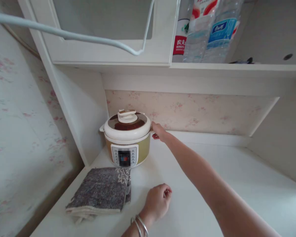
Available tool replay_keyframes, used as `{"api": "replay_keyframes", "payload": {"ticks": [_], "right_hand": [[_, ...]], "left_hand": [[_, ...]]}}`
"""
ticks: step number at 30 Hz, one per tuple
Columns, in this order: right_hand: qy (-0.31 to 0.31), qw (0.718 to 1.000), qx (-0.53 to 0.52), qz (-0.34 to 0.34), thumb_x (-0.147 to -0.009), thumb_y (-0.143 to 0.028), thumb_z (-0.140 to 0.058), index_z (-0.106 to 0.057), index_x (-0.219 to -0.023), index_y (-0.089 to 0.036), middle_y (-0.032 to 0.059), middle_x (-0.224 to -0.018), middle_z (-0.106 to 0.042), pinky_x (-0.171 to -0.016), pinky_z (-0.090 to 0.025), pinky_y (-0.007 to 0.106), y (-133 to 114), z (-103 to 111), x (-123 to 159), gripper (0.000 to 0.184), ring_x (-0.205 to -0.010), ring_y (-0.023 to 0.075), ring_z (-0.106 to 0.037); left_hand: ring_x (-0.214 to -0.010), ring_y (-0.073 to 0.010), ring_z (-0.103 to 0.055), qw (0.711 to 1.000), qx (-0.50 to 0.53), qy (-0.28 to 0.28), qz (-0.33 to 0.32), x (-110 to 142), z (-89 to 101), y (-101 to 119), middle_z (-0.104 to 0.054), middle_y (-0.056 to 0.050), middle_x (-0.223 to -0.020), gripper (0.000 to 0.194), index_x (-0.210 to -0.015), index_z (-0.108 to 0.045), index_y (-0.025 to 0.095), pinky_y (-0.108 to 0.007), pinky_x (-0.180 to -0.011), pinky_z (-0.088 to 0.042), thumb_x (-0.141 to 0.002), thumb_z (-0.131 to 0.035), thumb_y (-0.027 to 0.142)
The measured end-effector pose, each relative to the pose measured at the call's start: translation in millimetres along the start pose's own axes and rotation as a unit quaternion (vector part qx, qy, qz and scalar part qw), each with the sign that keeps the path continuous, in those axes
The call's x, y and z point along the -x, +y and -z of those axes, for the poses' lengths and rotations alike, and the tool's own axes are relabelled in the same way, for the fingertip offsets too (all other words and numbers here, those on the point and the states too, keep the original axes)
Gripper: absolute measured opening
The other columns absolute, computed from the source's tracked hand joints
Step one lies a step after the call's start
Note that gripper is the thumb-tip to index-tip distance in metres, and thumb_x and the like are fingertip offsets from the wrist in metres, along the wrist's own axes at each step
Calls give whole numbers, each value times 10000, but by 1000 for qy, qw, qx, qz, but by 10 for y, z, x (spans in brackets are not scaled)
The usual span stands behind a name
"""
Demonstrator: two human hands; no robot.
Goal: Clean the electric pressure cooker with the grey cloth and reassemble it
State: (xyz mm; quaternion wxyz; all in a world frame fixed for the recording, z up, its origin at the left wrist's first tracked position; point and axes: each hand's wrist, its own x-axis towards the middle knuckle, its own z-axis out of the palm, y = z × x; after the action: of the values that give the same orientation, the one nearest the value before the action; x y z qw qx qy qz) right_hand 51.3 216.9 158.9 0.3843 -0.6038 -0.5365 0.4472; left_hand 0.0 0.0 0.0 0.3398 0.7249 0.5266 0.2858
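Observation:
A cream and olive-gold electric pressure cooker (144,148) stands upright at the back left of the white counter, its lid on and its control panel facing me. At its right side, my right hand (158,130) is closed at the cooker's side handle; the fingers partly hide the handle. My left hand (157,202), with two silver bangles at the wrist, is curled closed over the counter, and no object shows in it. A folded dark grey cloth (101,189) with pale edges lies in front of the cooker, left of my left hand.
Above hangs a white cabinet with a glazed door (108,49). A pale rod (88,37) crosses in front of it. Plastic bottles (219,36) stand on the open shelf (236,67). A cabinet side panel (76,108) rises close to the cooker's left.

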Motion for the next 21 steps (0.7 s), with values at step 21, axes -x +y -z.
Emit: {"api": "replay_keyframes", "payload": {"ticks": [21], "right_hand": [[64,997,27,39,-867,-409,-459,-603,-870,-143,143,-1008,-655,-500,-528,238,301,411,302,303,-833,198,-618]], "left_hand": [[-782,-148,-617,998,61,11,-15,-66,136,-30,-697,-38,-839,238,-882,-682,172,-211,-705,-415,-850,-463,260]]}}
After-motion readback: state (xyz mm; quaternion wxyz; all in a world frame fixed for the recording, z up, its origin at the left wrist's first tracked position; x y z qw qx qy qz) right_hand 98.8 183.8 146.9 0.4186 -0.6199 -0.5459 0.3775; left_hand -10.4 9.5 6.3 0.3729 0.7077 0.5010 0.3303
